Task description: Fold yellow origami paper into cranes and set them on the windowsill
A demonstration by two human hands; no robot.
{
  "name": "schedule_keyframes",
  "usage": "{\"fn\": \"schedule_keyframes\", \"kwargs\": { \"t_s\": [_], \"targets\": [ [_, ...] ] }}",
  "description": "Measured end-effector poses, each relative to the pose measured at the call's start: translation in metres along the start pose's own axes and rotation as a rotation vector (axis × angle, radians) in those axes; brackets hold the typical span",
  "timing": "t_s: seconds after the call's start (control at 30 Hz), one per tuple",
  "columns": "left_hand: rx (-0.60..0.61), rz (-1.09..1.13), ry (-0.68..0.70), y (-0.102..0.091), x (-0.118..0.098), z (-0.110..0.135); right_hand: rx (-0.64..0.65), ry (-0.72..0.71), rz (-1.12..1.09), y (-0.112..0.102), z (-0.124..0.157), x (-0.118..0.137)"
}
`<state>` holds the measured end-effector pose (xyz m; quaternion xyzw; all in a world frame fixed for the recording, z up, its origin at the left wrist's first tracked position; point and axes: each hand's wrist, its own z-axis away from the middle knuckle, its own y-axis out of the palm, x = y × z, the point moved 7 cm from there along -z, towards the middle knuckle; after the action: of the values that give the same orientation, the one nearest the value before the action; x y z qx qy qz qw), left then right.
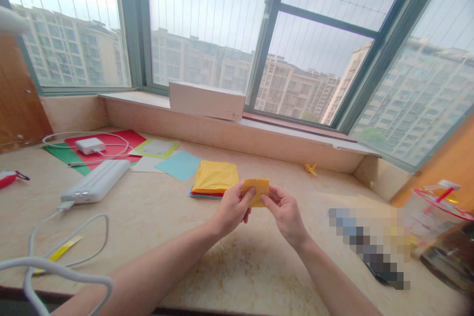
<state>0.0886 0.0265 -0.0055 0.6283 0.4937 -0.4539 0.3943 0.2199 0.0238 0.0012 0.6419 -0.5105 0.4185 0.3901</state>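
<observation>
A small folded piece of orange-yellow paper (257, 188) is held up above the marble counter (155, 222), pinched between both hands. My left hand (233, 207) grips its left edge with thumb and fingers closed. My right hand (283, 210) pinches its lower right edge in the same way. Just behind the hands lies a stack of coloured paper sheets (215, 177) with a crumpled yellow sheet on top.
A white power bank (97, 181) with a white cable (55, 256), a white charger (90, 145) on red and green sheets, a light blue sheet (178, 164), a white box (206, 100) on the sill, a tiny yellow paper figure (311, 168), and a pink-rimmed container (439, 210) at right.
</observation>
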Motion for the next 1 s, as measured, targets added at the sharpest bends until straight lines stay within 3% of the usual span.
{"fn": "schedule_keyframes", "kwargs": {
  "t_s": [0.47,0.87,1.0],
  "targets": [
    [-0.013,-0.353,0.129,0.001,-0.015,0.005,-0.042,0.039,-0.036,-0.004,-0.001,-0.005],
    [0.046,-0.203,0.064,0.002,-0.009,0.001,-0.011,0.021,-0.009,-0.002,0.000,0.005],
    [0.115,-0.218,0.070,0.007,-0.008,0.003,-0.008,0.017,-0.016,-0.002,0.000,0.007]
  ]
}}
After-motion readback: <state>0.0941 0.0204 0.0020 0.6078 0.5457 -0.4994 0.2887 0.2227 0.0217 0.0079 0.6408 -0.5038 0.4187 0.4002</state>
